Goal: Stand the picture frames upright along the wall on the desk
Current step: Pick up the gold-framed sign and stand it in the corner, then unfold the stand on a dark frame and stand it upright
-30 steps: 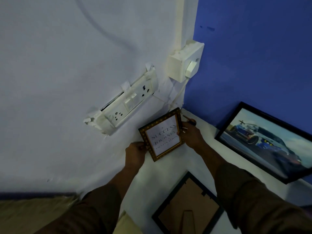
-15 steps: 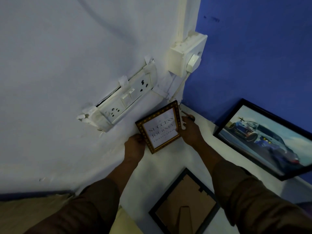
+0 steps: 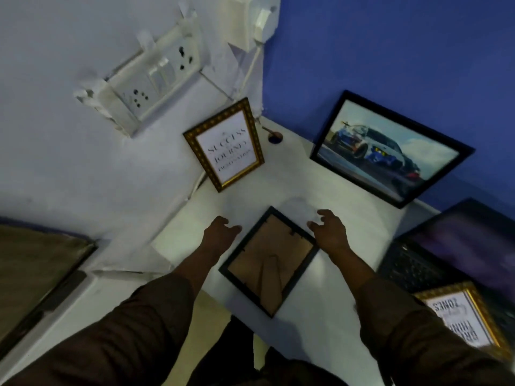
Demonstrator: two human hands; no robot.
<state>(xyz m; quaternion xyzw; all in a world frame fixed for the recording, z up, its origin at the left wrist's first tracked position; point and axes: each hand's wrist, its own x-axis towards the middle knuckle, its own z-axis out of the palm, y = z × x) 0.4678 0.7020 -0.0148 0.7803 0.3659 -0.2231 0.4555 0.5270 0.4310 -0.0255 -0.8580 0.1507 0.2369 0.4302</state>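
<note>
A small gold frame with a "Success" text print stands upright against the white wall in the corner, free of both hands. A black-framed car picture leans on the blue wall. On the white desk a black frame lies face down, its brown back and folded stand showing. My left hand hovers open by its left edge and my right hand open by its upper right corner. Whether the fingers touch the frame is unclear.
At the right lie a dark frame and a gold frame with a text print, both flat. A loose switchboard and a white switch box jut from the wall. A small hole pierces the desk corner.
Both hands let go of the gold "Success" frame, which now stands alone, and drew back to either side of the face-down black frame. The view tilted down.
</note>
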